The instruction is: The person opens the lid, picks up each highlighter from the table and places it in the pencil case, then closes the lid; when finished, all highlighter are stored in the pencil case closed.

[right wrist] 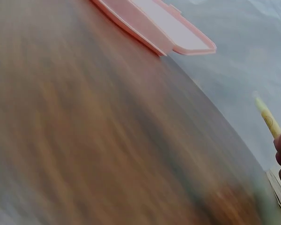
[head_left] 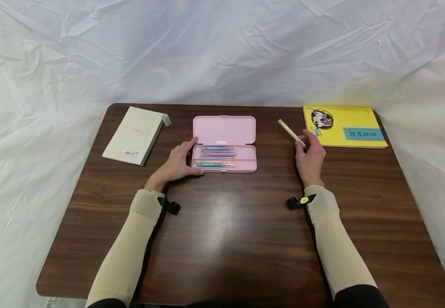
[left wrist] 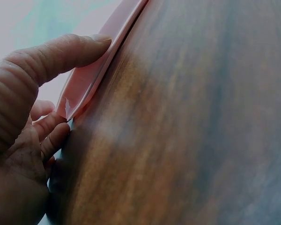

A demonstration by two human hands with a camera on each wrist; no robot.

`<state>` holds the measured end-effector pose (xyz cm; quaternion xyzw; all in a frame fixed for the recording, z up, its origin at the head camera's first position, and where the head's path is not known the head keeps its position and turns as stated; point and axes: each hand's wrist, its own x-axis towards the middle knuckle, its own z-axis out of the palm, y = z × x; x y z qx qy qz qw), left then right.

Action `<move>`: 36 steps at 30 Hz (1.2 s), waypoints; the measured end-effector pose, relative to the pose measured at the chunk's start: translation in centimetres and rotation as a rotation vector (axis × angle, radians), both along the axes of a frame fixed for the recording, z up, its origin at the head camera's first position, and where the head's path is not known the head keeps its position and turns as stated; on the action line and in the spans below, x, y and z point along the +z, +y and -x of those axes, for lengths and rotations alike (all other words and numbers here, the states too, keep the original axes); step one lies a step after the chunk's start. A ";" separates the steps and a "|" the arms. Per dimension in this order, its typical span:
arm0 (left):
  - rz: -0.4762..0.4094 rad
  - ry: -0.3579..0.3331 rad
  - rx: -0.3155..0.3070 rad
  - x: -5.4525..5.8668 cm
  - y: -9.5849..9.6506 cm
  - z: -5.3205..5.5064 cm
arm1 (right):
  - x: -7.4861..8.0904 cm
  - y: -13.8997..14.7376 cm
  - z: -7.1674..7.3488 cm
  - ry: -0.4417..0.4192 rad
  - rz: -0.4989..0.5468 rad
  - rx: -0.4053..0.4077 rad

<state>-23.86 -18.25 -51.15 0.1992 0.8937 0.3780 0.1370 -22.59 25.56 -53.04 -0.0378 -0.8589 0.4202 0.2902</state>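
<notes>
An opened pink pencil case point(head_left: 247, 165) lies on the table, its lid point(head_left: 224, 129) folded back toward the wall. Several pens point(head_left: 214, 155) in blue, purple and green tones fill the left part of its tray. My left hand point(head_left: 176, 164) grips the left end of the case, thumb at the front edge and fingers at the left and back. The left wrist view shows the thumb point(left wrist: 70, 54) pressed to the pink side. Off to the right of the case, my right hand point(head_left: 310, 157) pinches a yellow pen point(head_left: 291, 132), which points up and left.
A cream notebook point(head_left: 131, 134) with a small tab lies at the back left of the brown table point(head_left: 222, 239). At the back right is a yellow book point(head_left: 345, 126) with a blue label, just beyond my right hand. White sheeting point(head_left: 222, 55) hangs behind the table.
</notes>
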 end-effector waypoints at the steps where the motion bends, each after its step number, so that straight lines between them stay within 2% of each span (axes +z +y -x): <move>1: -0.001 0.000 0.000 0.0 0.0 0.0 | 0.0 -0.2 0.0 0.007 0.004 0.005; 10: -0.001 -0.002 0.002 -0.1 0.0 0.0 | 0.0 -2.8 -0.3 0.051 0.063 0.070; 18: 0.005 0.008 -0.003 -0.1 0.0 0.1 | 0.3 -6.9 -0.6 0.076 0.106 0.224; 27: -0.001 0.008 -0.003 -0.1 0.0 0.2 | 1.2 -10.9 -0.2 0.004 0.024 0.370; 36: -0.006 -0.003 0.005 -0.2 -0.1 0.2 | 1.8 -13.1 0.2 -0.108 -0.065 0.496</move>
